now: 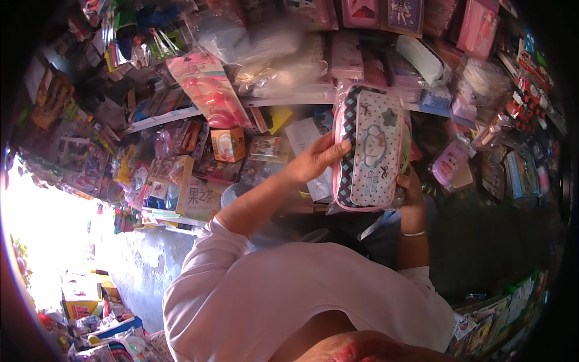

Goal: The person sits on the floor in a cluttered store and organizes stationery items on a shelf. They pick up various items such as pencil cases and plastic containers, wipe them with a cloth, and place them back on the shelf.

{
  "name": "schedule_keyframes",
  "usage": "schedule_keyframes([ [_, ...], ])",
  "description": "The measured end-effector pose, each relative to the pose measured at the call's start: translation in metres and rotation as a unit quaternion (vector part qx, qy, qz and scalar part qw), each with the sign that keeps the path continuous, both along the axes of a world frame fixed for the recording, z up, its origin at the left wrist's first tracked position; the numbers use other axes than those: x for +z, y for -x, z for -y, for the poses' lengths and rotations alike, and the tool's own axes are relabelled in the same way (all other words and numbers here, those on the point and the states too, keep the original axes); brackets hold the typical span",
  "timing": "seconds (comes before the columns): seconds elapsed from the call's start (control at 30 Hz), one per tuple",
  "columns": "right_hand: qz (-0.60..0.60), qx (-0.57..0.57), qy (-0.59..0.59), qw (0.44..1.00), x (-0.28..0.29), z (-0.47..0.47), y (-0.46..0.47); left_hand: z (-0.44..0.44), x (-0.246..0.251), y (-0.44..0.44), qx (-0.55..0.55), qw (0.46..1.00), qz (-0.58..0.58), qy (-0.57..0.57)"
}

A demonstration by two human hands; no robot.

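Before my chest is a pencil case (377,181) in a clear plastic wrapper, standing lengthwise away from me. Its front is white with dark dots, a cartoon figure, a star and bows; the side is dark with teal diamonds and the edging pink. My left hand (319,158) grips its left edge, thumb on the front and fingers hidden behind. Around the lower right edge closes my right hand (410,188), most of its fingers out of sight. A pale green piece with writing (405,149) shows along the right edge.
A shelf edge (289,99) runs across behind the case, crowded with wrapped goods. A pale pencil case (420,59) lies there. Left of it are a pink carded toy set (208,90) and an orange box (227,144). A purple case (448,165) sits at right.
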State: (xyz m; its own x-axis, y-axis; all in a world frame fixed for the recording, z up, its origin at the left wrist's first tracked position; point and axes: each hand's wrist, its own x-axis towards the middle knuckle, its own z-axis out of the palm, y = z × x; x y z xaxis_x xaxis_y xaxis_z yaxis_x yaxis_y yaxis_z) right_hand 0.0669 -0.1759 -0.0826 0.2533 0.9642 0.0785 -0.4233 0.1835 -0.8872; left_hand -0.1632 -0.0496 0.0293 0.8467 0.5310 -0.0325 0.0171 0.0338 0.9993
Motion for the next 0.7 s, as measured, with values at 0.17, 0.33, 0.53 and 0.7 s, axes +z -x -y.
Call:
schedule_keyframes([
  [0.17,-0.185,0.015,-0.043,0.982,-0.033,-0.009,0.003,-0.047,0.037,0.011,0.170,0.946,0.035,-0.274],
  [0.33,-0.302,0.005,-0.138,0.943,-0.070,-0.015,-0.011,-0.133,0.102,0.057,0.294,0.453,-0.233,-0.808],
  [0.53,-0.317,0.026,-0.176,0.931,-0.093,-0.009,-0.035,-0.215,0.134,0.072,0.186,0.310,-0.388,-0.847],
  [0.7,-0.289,-0.019,-0.146,0.946,-0.113,-0.006,-0.048,-0.241,0.142,0.071,0.253,0.370,-0.274,-0.851],
])
